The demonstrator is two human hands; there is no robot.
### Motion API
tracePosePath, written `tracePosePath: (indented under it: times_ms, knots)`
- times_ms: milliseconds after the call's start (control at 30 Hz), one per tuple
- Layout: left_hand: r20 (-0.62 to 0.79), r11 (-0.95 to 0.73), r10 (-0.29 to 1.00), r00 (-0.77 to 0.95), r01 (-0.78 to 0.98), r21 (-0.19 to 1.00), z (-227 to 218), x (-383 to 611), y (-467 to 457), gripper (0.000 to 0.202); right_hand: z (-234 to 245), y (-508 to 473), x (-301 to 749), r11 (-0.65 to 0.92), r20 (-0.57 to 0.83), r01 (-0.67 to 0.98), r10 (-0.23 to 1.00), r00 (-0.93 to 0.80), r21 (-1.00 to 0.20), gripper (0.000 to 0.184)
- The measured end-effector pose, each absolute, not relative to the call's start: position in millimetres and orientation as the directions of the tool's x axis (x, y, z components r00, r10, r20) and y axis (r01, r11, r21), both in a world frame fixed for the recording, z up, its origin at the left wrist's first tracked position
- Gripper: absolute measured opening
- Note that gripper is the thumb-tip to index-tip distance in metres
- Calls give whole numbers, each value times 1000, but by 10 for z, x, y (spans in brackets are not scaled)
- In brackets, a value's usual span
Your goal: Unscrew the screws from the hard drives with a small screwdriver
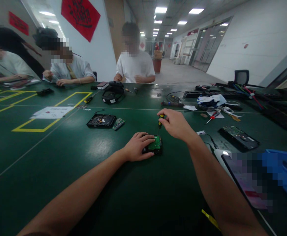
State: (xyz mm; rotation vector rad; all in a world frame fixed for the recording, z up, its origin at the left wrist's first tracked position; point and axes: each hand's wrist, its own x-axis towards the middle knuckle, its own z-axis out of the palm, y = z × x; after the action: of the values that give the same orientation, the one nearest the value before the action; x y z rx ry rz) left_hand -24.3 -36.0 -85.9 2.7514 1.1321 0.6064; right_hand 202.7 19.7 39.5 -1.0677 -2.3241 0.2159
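Note:
A small hard drive (155, 143) with a green circuit board facing up lies on the table in front of me. My left hand (138, 146) grips it from the left, fingers over the board and thumb along the near edge. In my right hand (174, 121) is a yellow-and-black screwdriver (160, 121), held upright with its shaft pointing down at the drive's far right corner. Whether the tip sits in a screw is too small to tell. Left of the drive are an opened hard drive (101, 120) and a loose circuit board (119, 124).
Another hard drive (239, 137) lies to the right, near a red-and-white screwdriver (212, 117), gloves (211, 100) and cables. A tablet-like device (244, 180) and blue tray (286, 170) stand at my right. A black headset (112, 92) is across the table, where several people sit or stand.

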Motion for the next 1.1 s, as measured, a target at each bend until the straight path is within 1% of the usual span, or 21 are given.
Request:
tracePosePath:
  times_ms: [100, 200, 400, 567, 767, 1100]
  knots:
    - [318, -717, 695, 645, 654, 242, -858, -240, -359, 68, 377, 214, 2031, 661, 453, 670, 739, -499, -339, 18]
    - [315, -719, 693, 648, 653, 240, -842, -238, -367, 68, 372, 214, 2034, 642, 467, 694, 747, -473, -326, 18]
    - [298, -710, 703, 646, 658, 249, -830, -239, -367, 68, 420, 178, 2032, 686, 434, 647, 721, -541, -333, 13]
    - [300, -715, 698, 651, 654, 247, -856, -246, -346, 69, 420, 172, 2028, 698, 432, 620, 713, -552, -358, 26]
    - [307, -716, 697, 648, 654, 244, -853, -249, -357, 69, 384, 185, 2029, 702, 420, 628, 708, -567, -335, 31]
    - [309, -717, 696, 648, 656, 237, -851, -243, -361, 68, 418, 149, 1998, 689, 430, 658, 716, -550, -304, 17]
